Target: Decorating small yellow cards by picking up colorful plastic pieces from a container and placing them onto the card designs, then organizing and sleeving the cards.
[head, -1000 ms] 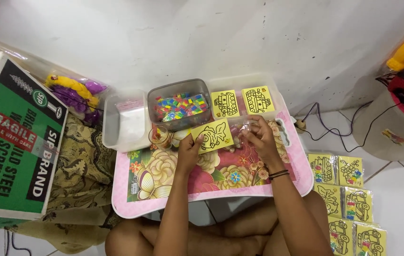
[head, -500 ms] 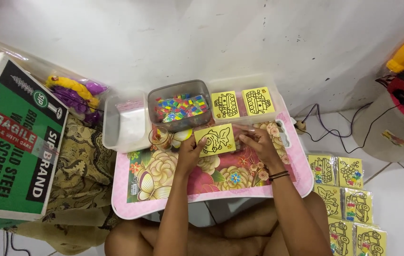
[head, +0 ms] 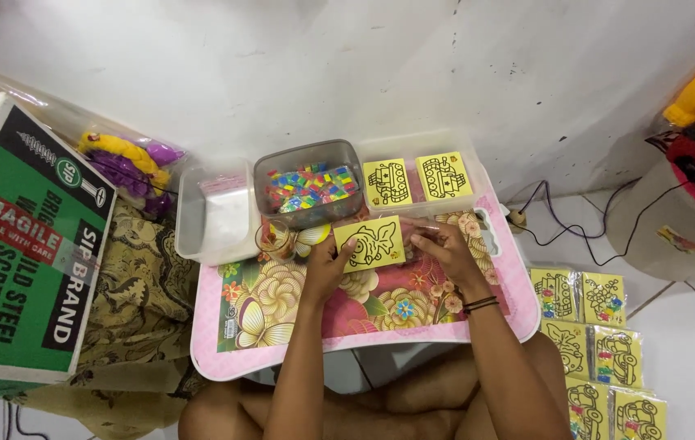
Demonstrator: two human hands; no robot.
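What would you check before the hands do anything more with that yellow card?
1. Card held by both hands: ok. The left hand grips the left edge of the yellow card; the right hand is at its right edge.
2. Card drawing facing up: ok, the black outline shows.
3. Colour pieces within reach: ok. The grey tub of pieces sits just behind the card.
4. Spare cards at hand: ok. Two more lie in the clear tray behind.
5. Small cup by the left hand, standing safely: cannot tell.
6. Pink table level: ok, as far as seen.
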